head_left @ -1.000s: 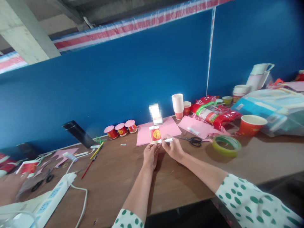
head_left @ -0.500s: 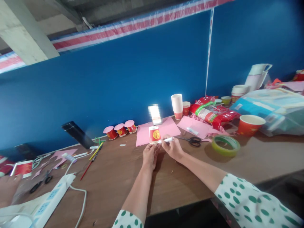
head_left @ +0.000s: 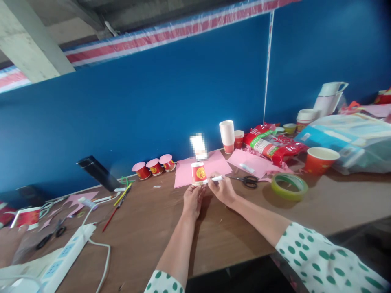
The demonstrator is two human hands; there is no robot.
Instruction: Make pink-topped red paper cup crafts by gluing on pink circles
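Note:
A red and white paper cup (head_left: 199, 173) with a gold emblem is gripped near its lower edge by my left hand (head_left: 192, 200), whose fingers are closed on it. My right hand (head_left: 223, 191) is closed around a slim white pen-shaped tool (head_left: 217, 179), and its tip reaches the base of the cup. From here I cannot tell whether that tip touches the cup. Pink paper (head_left: 183, 173) lies right behind the cup. Black-handled scissors (head_left: 250, 182) rest just right of my right hand.
Several red cups with pink tops, such as this one (head_left: 142, 171), line the blue partition (head_left: 152, 101). Stacked cups (head_left: 227, 136), a red cup package (head_left: 271, 144) and a tape roll (head_left: 288, 187) stand right. Left are a power strip (head_left: 67, 254) and another person's hand (head_left: 10, 244).
Both my hands keep the same hold on the cup and the white tool. The view has shifted very slightly; nothing else has visibly moved.

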